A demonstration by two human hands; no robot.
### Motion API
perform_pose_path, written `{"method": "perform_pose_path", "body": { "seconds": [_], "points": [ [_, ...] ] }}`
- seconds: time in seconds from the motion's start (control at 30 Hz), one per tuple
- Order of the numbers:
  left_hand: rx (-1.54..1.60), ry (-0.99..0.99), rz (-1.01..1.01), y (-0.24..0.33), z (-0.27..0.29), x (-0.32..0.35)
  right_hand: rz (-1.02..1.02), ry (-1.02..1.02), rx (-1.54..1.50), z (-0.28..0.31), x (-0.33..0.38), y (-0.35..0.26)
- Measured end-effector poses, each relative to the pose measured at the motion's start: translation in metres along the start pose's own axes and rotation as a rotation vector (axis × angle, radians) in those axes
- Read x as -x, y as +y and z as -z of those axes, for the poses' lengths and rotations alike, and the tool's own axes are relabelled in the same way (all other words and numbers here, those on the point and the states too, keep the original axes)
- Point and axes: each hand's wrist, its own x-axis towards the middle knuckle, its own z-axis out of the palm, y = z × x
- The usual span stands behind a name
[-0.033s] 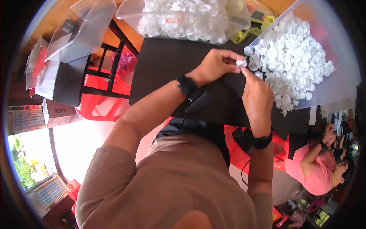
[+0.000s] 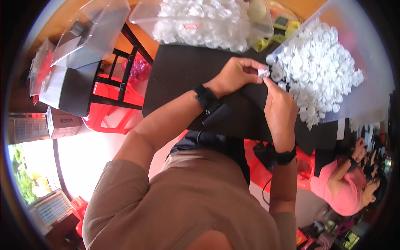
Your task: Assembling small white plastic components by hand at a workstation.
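Note:
Over the dark table, both hands meet at a small white plastic part. My left hand pinches it between thumb and fingertips. My right hand has its index fingertip up against the part from the near side; its other fingers are curled, and whether they grip anything is hidden. Just right of the hands lies a heap of similar white plastic parts, some round, spilling from the translucent plastic bin onto the table. Black bands circle both wrists.
A clear bin full of white parts stands at the table's far edge. Yellow-green plastic bags lie between the bins. Red plastic stools are at left and below the table. A person in a pink shirt sits at right.
The white part appears slightly turned between the fingertips. Both hands keep nearly the same place, and the whole view has shifted a little.

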Motion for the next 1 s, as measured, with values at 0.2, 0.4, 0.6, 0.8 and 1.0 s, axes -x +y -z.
{"method": "perform_pose_path", "body": {
  "seconds": [0.2,0.4,0.6,0.8,1.0],
  "points": [
    [-0.197,-0.04,-0.143,0.037,-0.011,0.011,-0.039,0.225,-0.449,-0.023,0.029,0.024],
    [-0.834,0.276,-0.459,0.177,0.016,0.003,-0.263,0.175,-0.562,-0.029,0.044,0.058],
    [-1.367,0.392,-0.876,0.177,0.069,-0.036,-0.184,0.292,-0.632,-0.042,0.05,0.065],
    [-0.904,-0.219,-0.458,0.101,-0.046,0.004,-0.149,0.312,-0.663,-0.041,0.049,0.064],
    [-1.217,-0.13,-0.427,0.039,-0.038,-0.03,-0.129,0.372,-0.665,-0.041,0.05,0.06]
  ]
}}
